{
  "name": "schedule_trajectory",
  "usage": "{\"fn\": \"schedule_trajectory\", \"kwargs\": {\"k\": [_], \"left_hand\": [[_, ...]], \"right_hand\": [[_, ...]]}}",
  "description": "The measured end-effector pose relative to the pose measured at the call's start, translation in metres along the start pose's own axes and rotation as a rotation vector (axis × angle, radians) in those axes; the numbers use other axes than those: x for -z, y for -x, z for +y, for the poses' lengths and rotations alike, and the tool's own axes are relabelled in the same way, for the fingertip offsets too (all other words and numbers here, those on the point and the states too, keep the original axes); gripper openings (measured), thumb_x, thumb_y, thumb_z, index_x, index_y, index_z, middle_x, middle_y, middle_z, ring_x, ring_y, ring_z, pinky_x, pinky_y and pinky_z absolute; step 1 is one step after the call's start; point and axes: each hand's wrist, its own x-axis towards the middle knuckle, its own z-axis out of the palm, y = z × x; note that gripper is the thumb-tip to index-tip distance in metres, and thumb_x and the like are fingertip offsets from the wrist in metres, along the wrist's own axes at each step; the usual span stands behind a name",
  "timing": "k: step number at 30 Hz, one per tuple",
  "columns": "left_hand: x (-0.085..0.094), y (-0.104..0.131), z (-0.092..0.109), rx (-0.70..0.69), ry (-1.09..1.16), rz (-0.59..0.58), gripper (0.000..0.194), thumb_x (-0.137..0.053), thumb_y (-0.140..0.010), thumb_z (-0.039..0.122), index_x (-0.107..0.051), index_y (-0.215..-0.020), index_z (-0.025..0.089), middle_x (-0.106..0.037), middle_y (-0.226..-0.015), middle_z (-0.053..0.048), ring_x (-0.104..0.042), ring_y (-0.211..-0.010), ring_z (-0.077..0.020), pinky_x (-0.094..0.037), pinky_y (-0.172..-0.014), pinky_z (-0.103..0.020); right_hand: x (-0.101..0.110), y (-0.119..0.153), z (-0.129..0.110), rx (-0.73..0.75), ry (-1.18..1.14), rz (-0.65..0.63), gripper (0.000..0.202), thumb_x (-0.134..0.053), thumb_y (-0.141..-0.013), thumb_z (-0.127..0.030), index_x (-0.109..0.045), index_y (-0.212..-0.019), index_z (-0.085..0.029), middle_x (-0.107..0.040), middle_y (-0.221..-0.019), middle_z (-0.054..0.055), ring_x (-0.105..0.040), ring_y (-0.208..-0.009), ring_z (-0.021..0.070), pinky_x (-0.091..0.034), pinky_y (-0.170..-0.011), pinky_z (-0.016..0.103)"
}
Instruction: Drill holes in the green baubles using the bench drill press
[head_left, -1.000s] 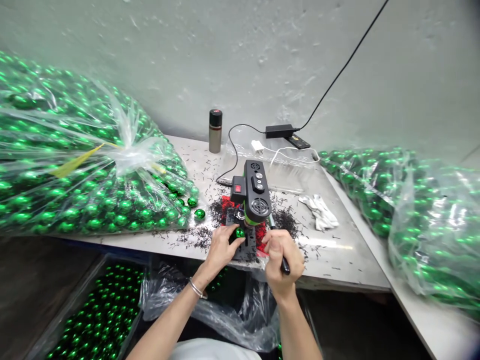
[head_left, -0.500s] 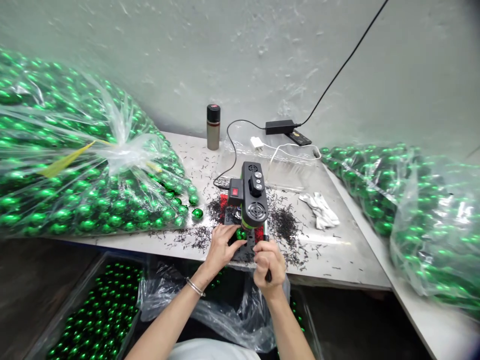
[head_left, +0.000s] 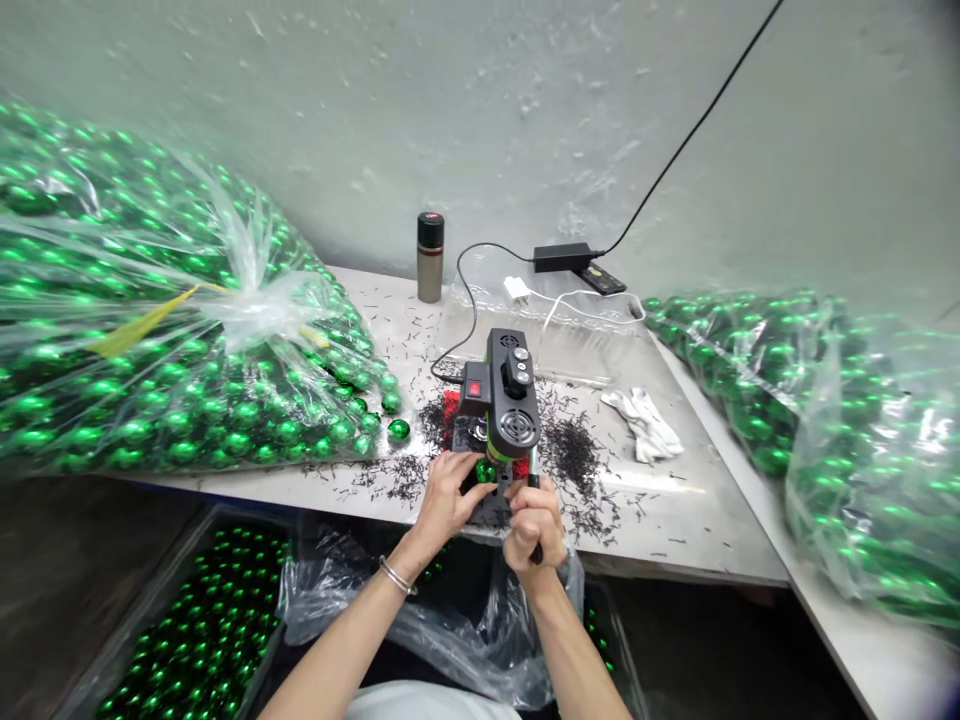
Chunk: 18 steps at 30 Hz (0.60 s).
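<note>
A small black machine (head_left: 513, 395) with a red switch stands near the table's front edge. Under its head, my left hand (head_left: 447, 495) pinches a shiny green ball (head_left: 486, 471) between thumb and fingers. My right hand (head_left: 537, 525) is wrapped round the machine's black lever handle (head_left: 535, 553), just right of the ball. Small black pieces (head_left: 571, 450) lie scattered about the machine, and some red material shows beside its base. One loose green ball (head_left: 398, 429) rests to the left.
Large clear bags of green balls lie at the left (head_left: 150, 380) and right (head_left: 885, 450). Behind are a bottle (head_left: 430, 270), a power adapter (head_left: 562, 257) and a clear plastic tray (head_left: 577, 350). White gloves (head_left: 643, 424) lie right; a bin of balls (head_left: 195, 620) is below.
The whole view has shifted slightly, with things appearing a little lower and to the right. Both hands keep their holds on the ball and the lever handle.
</note>
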Motion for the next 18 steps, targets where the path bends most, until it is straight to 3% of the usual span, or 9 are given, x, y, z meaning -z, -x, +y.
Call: {"fn": "schedule_trajectory", "kwargs": {"k": [5, 10, 14, 18], "left_hand": [[-0.002, -0.003, -0.002, 0.003, 0.033, -0.002, 0.03, -0.07, -0.088, 0.035, -0.068, -0.114, 0.02, -0.072, -0.109, -0.01, -0.063, -0.1, -0.026, -0.049, -0.092, -0.046], [0.001, -0.001, 0.003, 0.039, 0.067, 0.019, 0.03, -0.071, -0.087, 0.036, -0.07, -0.113, 0.021, -0.073, -0.108, -0.01, -0.064, -0.101, -0.0266, -0.05, -0.094, -0.047], [0.018, 0.03, 0.008, 0.021, 0.012, 0.047, 0.04, -0.067, -0.089, 0.042, -0.066, -0.123, 0.021, -0.07, -0.114, -0.012, -0.063, -0.107, -0.0281, -0.051, -0.094, -0.046], [0.048, 0.049, 0.0, -0.096, -0.142, 0.08, 0.06, -0.064, -0.088, 0.054, -0.056, -0.136, 0.019, -0.064, -0.127, -0.016, -0.059, -0.117, -0.0317, -0.048, -0.098, -0.048]], "right_hand": [[0.004, -0.001, 0.001, 0.077, 0.059, -0.091, 0.027, -0.035, -0.098, -0.017, -0.047, -0.074, -0.021, -0.055, -0.075, -0.003, -0.06, -0.068, 0.0099, -0.05, -0.087, 0.035], [0.015, -0.046, -0.024, -0.098, -0.06, -0.005, 0.027, -0.04, -0.094, -0.011, -0.048, -0.071, -0.021, -0.055, -0.069, -0.002, -0.055, -0.065, 0.0116, -0.046, -0.065, 0.029], [0.021, -0.083, -0.043, -0.258, -0.125, -0.047, 0.029, -0.045, -0.093, -0.009, -0.048, -0.067, -0.02, -0.053, -0.065, -0.002, -0.055, -0.066, 0.0123, -0.041, -0.06, 0.027], [0.019, -0.084, -0.045, -0.253, -0.122, -0.017, 0.029, -0.046, -0.093, -0.009, -0.048, -0.066, -0.02, -0.052, -0.065, -0.002, -0.056, -0.066, 0.0123, -0.04, -0.061, 0.027]]}}
